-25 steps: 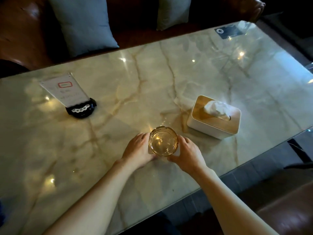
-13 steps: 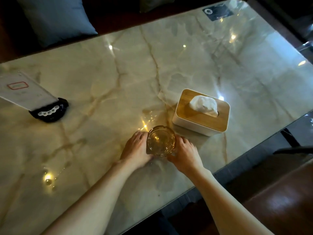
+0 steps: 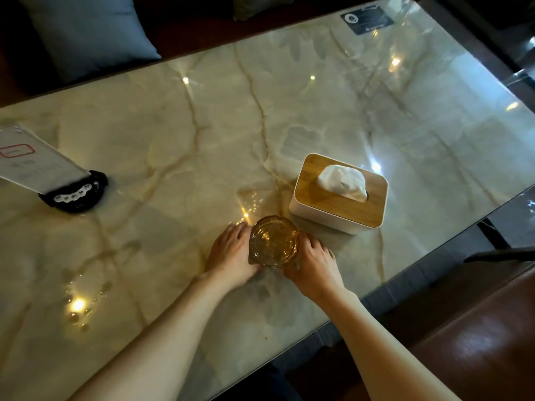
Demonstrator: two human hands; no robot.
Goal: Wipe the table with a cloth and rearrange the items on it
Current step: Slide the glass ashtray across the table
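Mostly glossy marble table (image 3: pixel 289 96), both hands' grip round amber glass ashtray (image 3: pixel 273 245) w/ tissue box (image 3: pixel 338 195) beside

tissue box (image 3: pixel 338 195) just beside hands' right, sign stand (image 3: pixel 73 192) far left, table (image 3: pixel 173 134) beyond open

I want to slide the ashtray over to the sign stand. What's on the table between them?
Nothing but the left hand against the ashtray; from there to the sign stand the head view shows bare table.
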